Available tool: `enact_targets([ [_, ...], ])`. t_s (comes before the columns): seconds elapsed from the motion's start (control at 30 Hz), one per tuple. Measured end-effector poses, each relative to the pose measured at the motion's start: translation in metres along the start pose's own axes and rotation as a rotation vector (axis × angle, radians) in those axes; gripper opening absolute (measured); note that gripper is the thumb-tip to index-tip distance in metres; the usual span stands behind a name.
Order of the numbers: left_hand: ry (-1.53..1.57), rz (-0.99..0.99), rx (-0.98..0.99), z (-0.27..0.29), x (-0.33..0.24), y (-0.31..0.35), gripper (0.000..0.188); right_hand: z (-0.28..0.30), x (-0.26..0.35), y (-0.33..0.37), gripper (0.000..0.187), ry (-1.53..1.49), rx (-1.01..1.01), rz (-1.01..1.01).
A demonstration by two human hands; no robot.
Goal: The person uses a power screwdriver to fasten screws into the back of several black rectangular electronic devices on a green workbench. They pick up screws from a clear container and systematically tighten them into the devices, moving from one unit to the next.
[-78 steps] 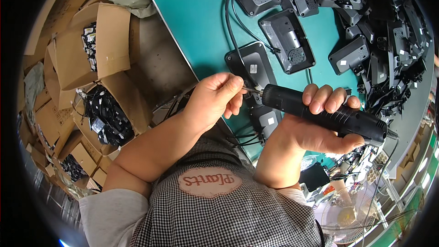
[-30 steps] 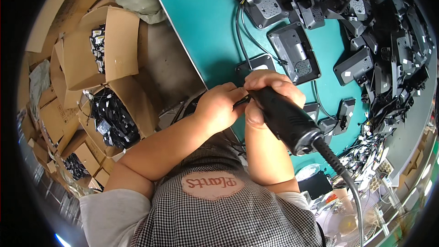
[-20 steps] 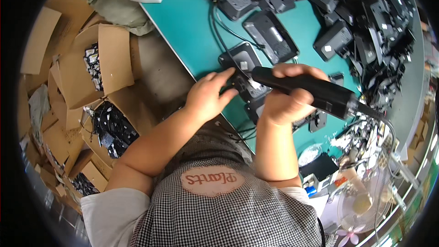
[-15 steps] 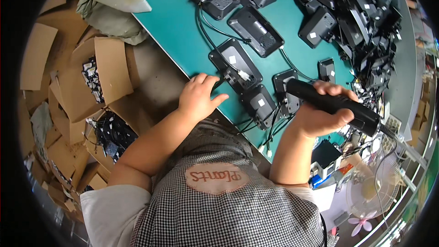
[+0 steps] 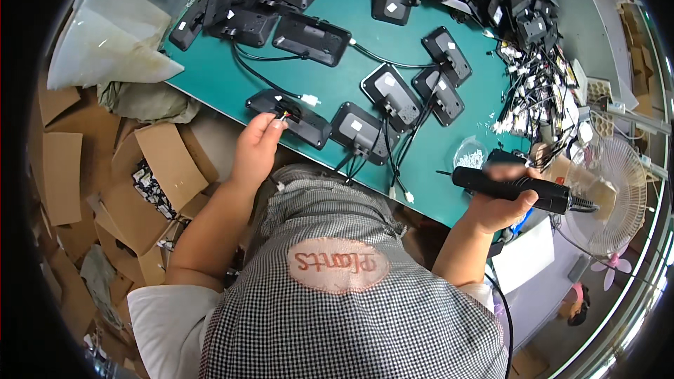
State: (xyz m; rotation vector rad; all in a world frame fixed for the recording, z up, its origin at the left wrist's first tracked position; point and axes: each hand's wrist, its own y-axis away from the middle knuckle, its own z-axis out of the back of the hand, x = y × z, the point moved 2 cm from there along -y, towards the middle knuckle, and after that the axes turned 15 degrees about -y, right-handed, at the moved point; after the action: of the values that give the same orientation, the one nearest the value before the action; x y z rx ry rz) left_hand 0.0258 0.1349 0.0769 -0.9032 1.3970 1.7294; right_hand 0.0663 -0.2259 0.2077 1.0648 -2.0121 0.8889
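Note:
My left hand (image 5: 258, 147) pinches thin coloured wires (image 5: 283, 115) between thumb and fingertips, over a black plastic housing (image 5: 309, 130) at the table's near edge. In my right hand (image 5: 500, 205) is a black electric screwdriver (image 5: 511, 187), its bit pointing left and its cord leaving the right end. The bit is apart from any housing. Beyond its tip sits a small clear dish (image 5: 469, 153) of tiny pale pieces, too small to name. Between my hands lie more black housings (image 5: 359, 130) with cables and white plugs.
Black housings (image 5: 242, 24) pile up along the far side of the green table mat (image 5: 379, 42). A heap of cables (image 5: 537, 91) lies at the right, near a fan (image 5: 618, 182). Open cardboard boxes (image 5: 140, 189) stand on the floor at left.
My right hand has drawn the screwdriver away from the housings, to the right and nearer. My left hand has gone from open at the table edge to pinching wires. The whole view has shifted.

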Motion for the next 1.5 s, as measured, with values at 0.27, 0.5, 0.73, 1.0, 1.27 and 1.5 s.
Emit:
enact_targets([
  [0.27, 0.134, -0.030, 0.281, -0.083, -0.025, 0.027, 0.028, 0.056, 0.027, 0.003, 0.048, -0.069, -0.037, -0.023],
  [0.5, -0.793, 0.070, -0.115, -0.162, 0.042, 0.037, 0.076, 0.126, 0.053, 0.009, 0.050, -0.069, -0.064, -0.062],
  [0.73, -1.059, -0.071, -0.162, -0.184, 0.059, 0.014, 0.036, 0.159, 0.072, 0.005, 0.053, -0.036, -0.056, -0.042],
  [1.0, 0.053, 0.145, -0.230, -0.139, -0.028, 0.027, 0.006, 0.188, 0.090, -0.004, 0.057, -0.035, -0.110, -0.007],
  [1.27, 0.180, -0.010, -0.243, -0.125, -0.091, 0.033, 0.010, 0.201, 0.093, -0.009, 0.059, -0.044, -0.130, -0.013],
  [1.5, 0.454, -0.107, -0.139, -0.138, -0.116, 0.017, 0.014, 0.204, 0.091, -0.011, 0.057, -0.052, -0.136, 0.013],
])
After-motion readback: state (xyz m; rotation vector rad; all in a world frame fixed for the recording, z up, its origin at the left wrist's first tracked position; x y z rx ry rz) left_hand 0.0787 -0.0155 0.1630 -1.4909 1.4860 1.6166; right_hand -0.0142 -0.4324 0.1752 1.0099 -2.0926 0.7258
